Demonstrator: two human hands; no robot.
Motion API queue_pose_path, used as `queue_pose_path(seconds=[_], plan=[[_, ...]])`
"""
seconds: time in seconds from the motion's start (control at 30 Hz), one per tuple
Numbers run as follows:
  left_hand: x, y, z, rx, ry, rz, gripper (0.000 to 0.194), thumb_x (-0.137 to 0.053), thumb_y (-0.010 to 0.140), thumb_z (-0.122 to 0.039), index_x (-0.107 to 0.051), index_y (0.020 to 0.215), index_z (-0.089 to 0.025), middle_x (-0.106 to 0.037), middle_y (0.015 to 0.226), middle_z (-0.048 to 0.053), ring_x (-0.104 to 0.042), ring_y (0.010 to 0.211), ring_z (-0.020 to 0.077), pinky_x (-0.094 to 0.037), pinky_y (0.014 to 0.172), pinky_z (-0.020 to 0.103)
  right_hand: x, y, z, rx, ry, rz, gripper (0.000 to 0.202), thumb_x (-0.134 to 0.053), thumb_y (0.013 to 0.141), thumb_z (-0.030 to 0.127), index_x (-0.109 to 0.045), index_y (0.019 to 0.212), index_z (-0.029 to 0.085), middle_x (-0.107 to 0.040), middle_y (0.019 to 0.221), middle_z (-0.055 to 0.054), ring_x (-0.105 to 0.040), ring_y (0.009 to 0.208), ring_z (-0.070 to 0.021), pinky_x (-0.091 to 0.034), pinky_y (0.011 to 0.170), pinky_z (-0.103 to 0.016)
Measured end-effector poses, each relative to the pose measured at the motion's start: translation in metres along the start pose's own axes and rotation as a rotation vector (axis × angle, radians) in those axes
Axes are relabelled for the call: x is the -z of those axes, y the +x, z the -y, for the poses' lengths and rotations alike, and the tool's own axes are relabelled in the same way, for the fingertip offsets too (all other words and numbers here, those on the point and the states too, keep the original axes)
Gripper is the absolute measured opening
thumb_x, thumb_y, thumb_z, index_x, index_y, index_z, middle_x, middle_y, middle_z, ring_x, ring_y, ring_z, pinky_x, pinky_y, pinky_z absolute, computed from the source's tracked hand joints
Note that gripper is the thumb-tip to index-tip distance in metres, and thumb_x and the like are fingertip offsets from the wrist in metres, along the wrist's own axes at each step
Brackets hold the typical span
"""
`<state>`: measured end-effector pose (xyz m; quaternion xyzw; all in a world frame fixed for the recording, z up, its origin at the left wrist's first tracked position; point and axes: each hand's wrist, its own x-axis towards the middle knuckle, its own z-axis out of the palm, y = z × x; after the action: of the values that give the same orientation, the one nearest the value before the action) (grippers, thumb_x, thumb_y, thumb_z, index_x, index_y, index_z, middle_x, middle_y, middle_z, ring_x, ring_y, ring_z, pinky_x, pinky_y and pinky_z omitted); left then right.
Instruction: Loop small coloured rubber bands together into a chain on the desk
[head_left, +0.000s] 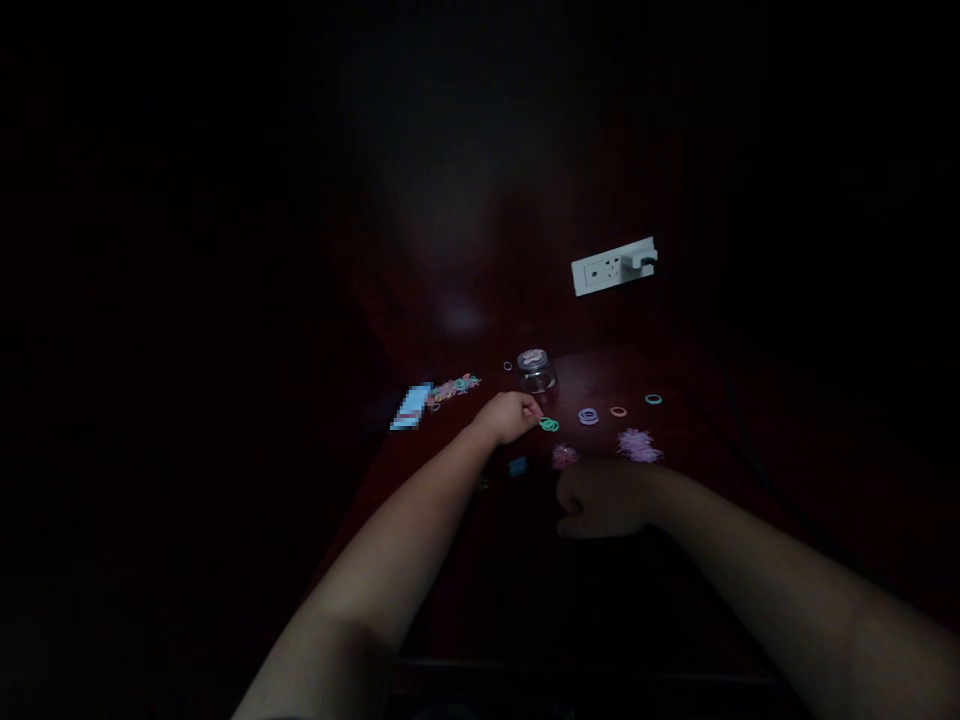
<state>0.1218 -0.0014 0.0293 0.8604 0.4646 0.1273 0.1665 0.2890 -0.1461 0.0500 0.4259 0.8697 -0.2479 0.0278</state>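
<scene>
My left hand (511, 416) reaches to the middle of the dark table, its fingertips pinched at the edge of a small pile of green hair ties (550, 425). Nearer to me, my right hand (604, 500) hovers in shadow with its fingers curled in; whether anything is in them is hidden. Just beyond it lie a heap of pink bands (565, 457) and a heap of purple bands (639, 446). A blue cluster (518, 466) sits below my left hand. Purple rings (588, 416), an orange ring (619, 411) and a teal ring (653, 399) form a row to the right.
A clear lidded jar (535, 372) stands behind my left hand, with a single pale ring (508, 366) beside it. Mixed coloured bands (454, 388) lie at the left, next to a bright blurred rectangle (412, 407). A socket strip (615, 267) with a plug is on the back wall.
</scene>
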Motion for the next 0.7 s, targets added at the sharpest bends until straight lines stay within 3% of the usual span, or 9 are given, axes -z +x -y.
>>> queue_pose_path(seconds=[0.3, 0.53, 0.7], plan=[[0.009, -0.005, 0.014, 0.062, 0.070, 0.012, 0.022, -0.059, 0.088, -0.024, -0.073, 0.105, -0.020, -0.077, 0.098, 0.003, -0.070, 0.086, 0.0144, -0.052, 0.082, 0.021, -0.001, 0.000, -0.001, -0.010, 0.011, -0.009, 0.022, -0.058, 0.079, 0.038, -0.061, 0.068, 0.019, -0.062, 0.066, -0.002, -0.052, 0.055, -0.0141, -0.033, 0.050, -0.026], [0.042, -0.014, 0.075, 0.283, 0.202, -0.081, 0.028, -0.047, 0.095, -0.025, -0.072, 0.106, -0.018, -0.075, 0.110, 0.008, -0.069, 0.102, 0.0214, -0.050, 0.093, 0.029, 0.001, -0.001, 0.002, -0.047, 0.017, 0.009, 0.022, -0.059, 0.080, 0.035, -0.057, 0.065, 0.019, -0.062, 0.066, -0.003, -0.053, 0.055, -0.0151, -0.032, 0.050, -0.027], [0.050, -0.025, 0.106, 0.360, 0.289, -0.057, 0.034, -0.042, 0.095, -0.029, -0.073, 0.104, -0.017, -0.075, 0.106, 0.012, -0.070, 0.097, 0.0228, -0.051, 0.091, 0.030, 0.000, -0.001, 0.000, -0.045, 0.002, 0.004, 0.023, -0.058, 0.081, 0.036, -0.057, 0.065, 0.018, -0.064, 0.071, -0.004, -0.054, 0.058, -0.0152, -0.033, 0.051, -0.027]])
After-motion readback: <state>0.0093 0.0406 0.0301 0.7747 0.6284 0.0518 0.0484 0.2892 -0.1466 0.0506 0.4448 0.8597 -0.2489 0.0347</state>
